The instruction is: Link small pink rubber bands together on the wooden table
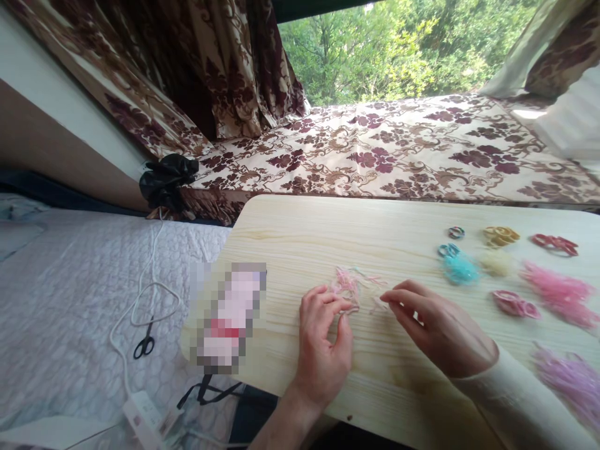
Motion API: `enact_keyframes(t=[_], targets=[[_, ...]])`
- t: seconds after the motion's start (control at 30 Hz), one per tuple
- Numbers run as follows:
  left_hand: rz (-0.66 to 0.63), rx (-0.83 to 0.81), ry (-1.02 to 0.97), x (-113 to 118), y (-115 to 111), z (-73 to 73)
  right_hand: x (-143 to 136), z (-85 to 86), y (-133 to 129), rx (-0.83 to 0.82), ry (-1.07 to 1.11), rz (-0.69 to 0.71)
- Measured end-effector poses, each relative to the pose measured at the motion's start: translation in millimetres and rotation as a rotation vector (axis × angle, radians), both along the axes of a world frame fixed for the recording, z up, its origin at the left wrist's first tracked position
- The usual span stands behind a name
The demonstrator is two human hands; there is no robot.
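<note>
A small loose pile of thin elastic bands (345, 281), mostly pink with some pale green, lies on the light wooden table (300, 231). My left hand (323, 344) rests at the near side of this pile, fingers curved and thumb a little apart from the index finger; its fingertips touch the pile's edge. To the right, my right hand (434, 325) has its thumb and fingertips pinched together just above the tabletop. A few pale pink bands (377, 304) show at those fingertips, slightly blurred.
Sorted at right are blue bands (462, 269), pale yellow bands (497, 262), pink bands (560, 294), purple bands (569, 378) and several coloured hair ties (501, 235). A blurred-out object (232, 319) lies at the table's left edge. Scissors (144, 347) and a power strip (143, 415) lie on the bed.
</note>
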State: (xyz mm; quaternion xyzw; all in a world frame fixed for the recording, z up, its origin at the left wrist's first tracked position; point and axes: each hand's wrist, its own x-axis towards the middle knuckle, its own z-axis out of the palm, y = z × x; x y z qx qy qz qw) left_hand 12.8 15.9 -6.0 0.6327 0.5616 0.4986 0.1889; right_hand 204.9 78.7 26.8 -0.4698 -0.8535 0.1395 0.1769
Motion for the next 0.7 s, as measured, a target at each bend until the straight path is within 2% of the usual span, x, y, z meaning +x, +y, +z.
enact_keyframes(t=[0.13,0.3,0.47,0.6,0.7], targets=[[0.002,0.008,-0.002,0,1,-0.1,-1,-6.1,13,0.048,-0.052,-0.059],[0.002,0.007,-0.003,0,1,0.0,-7,-13.6,23,-0.009,-0.081,-0.031],[0.002,0.018,0.000,0,0,-1.6,-9,-14.6,23,-0.023,-0.148,-0.055],[0.005,0.019,0.003,0,0,-1.7,-9,-16.9,21,-0.014,-0.099,-0.053],[0.009,0.015,-0.003,0,0,-1.1,-7,-7.5,13,0.021,-0.023,-0.084]])
